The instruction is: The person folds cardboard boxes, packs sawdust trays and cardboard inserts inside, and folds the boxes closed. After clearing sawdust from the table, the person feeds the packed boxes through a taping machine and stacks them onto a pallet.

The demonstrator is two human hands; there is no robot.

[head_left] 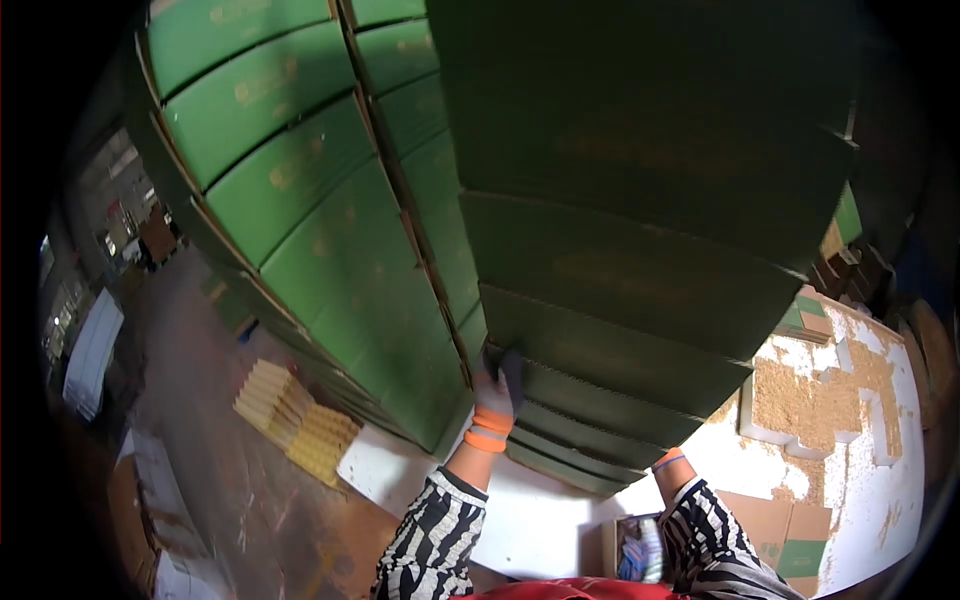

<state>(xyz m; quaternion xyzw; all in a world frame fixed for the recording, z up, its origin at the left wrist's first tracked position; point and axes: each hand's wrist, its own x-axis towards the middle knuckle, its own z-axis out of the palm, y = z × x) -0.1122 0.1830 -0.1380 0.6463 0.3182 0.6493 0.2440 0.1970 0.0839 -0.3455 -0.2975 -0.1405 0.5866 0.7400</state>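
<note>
A tall stack of dark green cardboard boxes (pixel 630 270) stands right in front of me, over a white surface. My left hand (pixel 497 388), in a grey glove with an orange cuff, is against the lower left edge of this stack; its fingers are partly hidden in shadow. Of my right hand only the orange cuff (pixel 668 458) shows at the lower right corner of the stack, the rest being behind the boxes. Brighter green boxes (pixel 345 250) are stacked close by on the left.
A white board with brown patches (pixel 820 400) lies to the right. Yellow corrugated pieces (pixel 300 425) rest at the lower left. Near my body is a small open box (pixel 638 548) with cloth-like items. White panels (pixel 92 355) stand far left.
</note>
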